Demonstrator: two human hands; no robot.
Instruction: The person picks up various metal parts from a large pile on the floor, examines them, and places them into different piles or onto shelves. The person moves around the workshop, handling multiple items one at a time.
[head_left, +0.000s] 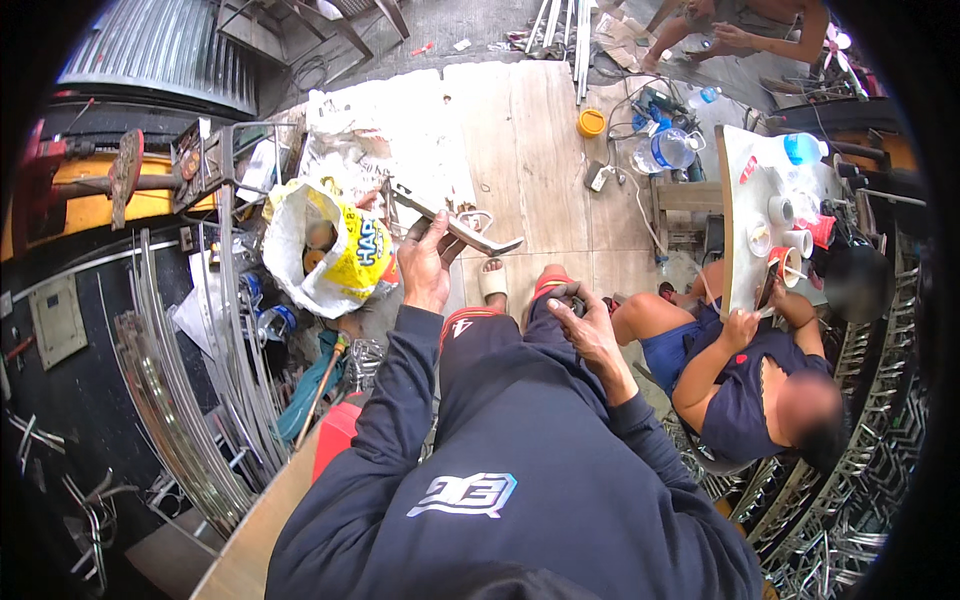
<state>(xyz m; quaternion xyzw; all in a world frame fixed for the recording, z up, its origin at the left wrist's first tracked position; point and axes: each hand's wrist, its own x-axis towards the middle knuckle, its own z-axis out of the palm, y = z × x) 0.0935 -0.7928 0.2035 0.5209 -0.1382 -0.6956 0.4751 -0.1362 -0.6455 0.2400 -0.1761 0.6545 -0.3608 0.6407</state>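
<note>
Left hand (425,262) grips a metal bracket (455,225); right hand (590,325) rests, perhaps, on the knee.

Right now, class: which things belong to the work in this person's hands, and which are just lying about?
In hand:
- left hand holding a bent metal bracket
- right hand resting on the knee, seemingly on a small dark object I can't identify

Lying about:
- yellow and white plastic bag
- water bottles
- orange tape roll
- curved metal strips
</note>
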